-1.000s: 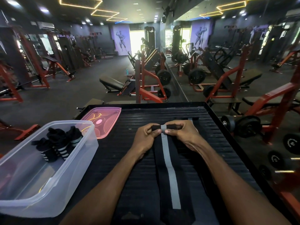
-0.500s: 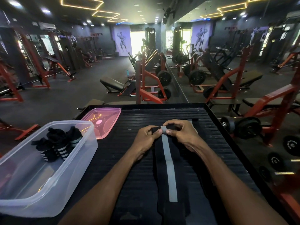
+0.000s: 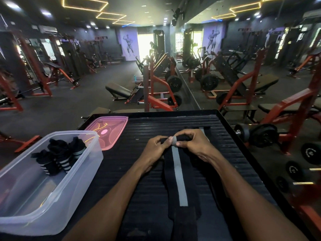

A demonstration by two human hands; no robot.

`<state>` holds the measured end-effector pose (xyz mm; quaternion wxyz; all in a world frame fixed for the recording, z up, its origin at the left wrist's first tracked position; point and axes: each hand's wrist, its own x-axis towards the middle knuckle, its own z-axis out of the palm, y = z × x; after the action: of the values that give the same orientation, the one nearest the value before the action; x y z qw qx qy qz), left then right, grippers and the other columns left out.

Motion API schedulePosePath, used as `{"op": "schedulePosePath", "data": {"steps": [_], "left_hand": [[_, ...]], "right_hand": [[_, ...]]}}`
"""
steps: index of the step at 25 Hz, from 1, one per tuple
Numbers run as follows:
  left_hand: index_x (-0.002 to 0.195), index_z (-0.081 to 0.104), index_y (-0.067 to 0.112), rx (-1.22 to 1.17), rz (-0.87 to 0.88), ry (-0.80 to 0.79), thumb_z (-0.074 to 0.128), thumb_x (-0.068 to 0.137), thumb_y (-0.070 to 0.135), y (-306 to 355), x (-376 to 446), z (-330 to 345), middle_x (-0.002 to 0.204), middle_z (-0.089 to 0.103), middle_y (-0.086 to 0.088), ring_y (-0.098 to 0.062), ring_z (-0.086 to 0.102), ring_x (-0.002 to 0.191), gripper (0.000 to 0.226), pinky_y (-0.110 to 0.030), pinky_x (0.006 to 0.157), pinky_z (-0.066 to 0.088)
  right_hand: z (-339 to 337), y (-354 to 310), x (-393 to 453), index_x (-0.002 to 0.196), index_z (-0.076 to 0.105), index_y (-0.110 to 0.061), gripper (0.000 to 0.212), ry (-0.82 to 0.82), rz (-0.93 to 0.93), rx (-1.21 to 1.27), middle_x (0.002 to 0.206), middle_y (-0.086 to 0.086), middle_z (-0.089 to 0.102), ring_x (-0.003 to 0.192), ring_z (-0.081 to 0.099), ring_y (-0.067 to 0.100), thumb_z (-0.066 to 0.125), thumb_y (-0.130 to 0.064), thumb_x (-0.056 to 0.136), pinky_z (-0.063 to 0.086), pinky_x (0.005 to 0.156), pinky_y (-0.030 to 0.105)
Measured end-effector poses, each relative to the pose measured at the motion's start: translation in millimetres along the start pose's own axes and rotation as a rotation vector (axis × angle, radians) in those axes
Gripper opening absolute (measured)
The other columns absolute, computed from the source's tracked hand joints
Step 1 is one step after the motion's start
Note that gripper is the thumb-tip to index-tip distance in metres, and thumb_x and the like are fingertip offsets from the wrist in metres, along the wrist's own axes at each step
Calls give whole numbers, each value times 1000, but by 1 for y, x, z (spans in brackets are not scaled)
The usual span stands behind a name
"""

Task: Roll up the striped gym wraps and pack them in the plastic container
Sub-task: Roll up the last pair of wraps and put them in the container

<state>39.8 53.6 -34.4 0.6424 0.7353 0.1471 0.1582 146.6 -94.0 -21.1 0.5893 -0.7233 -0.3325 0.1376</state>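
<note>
Your left hand [image 3: 153, 147] and right hand [image 3: 192, 142] both had a narrow grip pinched on the rolled far end of the black wrap [image 3: 178, 173] — thumbs and fingertips closed around the small roll. The rest of the wrap, with its grey stripe, lay flat along the ribbed black desk [image 3: 234, 171] toward you. To your left sat the clear plastic container [image 3: 52, 197], open, with rolled striped wraps [image 3: 59, 157] at its far end — the pink lid [image 3: 111, 129] lay just behind it.
</note>
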Motion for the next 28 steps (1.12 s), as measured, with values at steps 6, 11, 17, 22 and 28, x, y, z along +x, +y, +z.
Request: {"op": "schedulePosePath", "data": {"steps": [6,11,17,22,28], "left_hand": [[103,73,18,101,128,107,70,91,15,-4,6,-2,98,75,6,-5,70,93,14,-17,80,52],[105,72,15,-59,144,69,72,86,3,-4,5,-1,101,75,2,-9,71,97,23,-18,81,55],[105,72,8,-85,-10,31,69,92,27,-4,6,-2,96,77,-9,-21,73,89,23,-27,73,57],[98,73,19,-87,90,55,69,86,-3,-3,6,-4,93,77,4,-7,70,88,26,-15,74,52],[115,68,3,-360,-125,-65,71,90,23,-2,5,-2,109,74,-19,-31,71,104,31,-44,89,58]], "right_hand": [[4,-7,-1,97,76,-18,18,-63,143,94,88,4,73,72,67,15,83,-15,80,55,63,26],[4,-4,1,97,75,-18,12,-18,94,33,89,0,73,79,67,12,77,-13,86,52,65,22],[5,-4,0,95,76,-18,28,0,16,45,99,5,75,91,71,19,80,3,76,58,81,31],[6,-9,-3,97,73,-15,9,-74,246,142,72,1,69,51,57,5,75,-19,90,38,48,26],[6,-1,-1,96,78,-21,26,17,92,92,104,1,76,105,67,14,79,0,80,54,100,41]]}}
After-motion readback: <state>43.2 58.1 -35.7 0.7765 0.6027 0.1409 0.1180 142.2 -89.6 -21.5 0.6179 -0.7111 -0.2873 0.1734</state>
